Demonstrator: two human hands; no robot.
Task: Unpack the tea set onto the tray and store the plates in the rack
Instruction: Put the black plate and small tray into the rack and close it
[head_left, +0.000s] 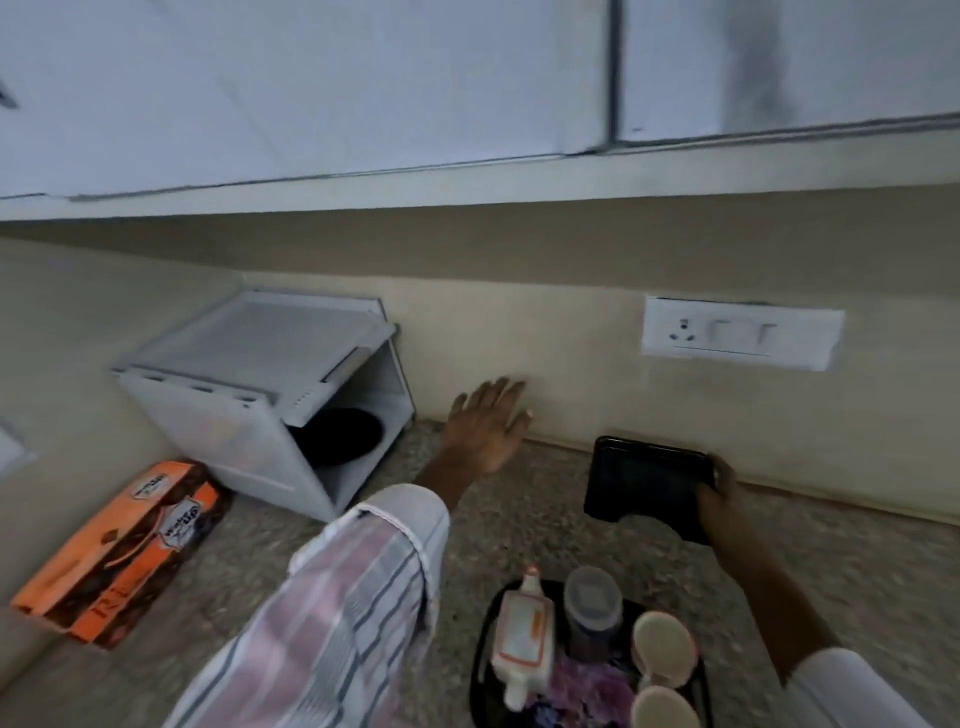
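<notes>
A home kitchen: white wall cupboards (363, 88) hang over a speckled stone table (519, 530) set against a cream wall, with a socket and switch plate (740, 332) above it and a white plate rack (270, 395) in the corner

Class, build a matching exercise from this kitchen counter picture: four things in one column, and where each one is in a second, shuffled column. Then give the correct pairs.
Things:
1. black square plate
2. orange box
3. round black plate
4. cream cups

Places:
A. inside the white rack
B. on the black tray
C. held by the right hand
D. on the counter, far left

Pairs: 1-C, 2-D, 3-A, 4-B
</notes>
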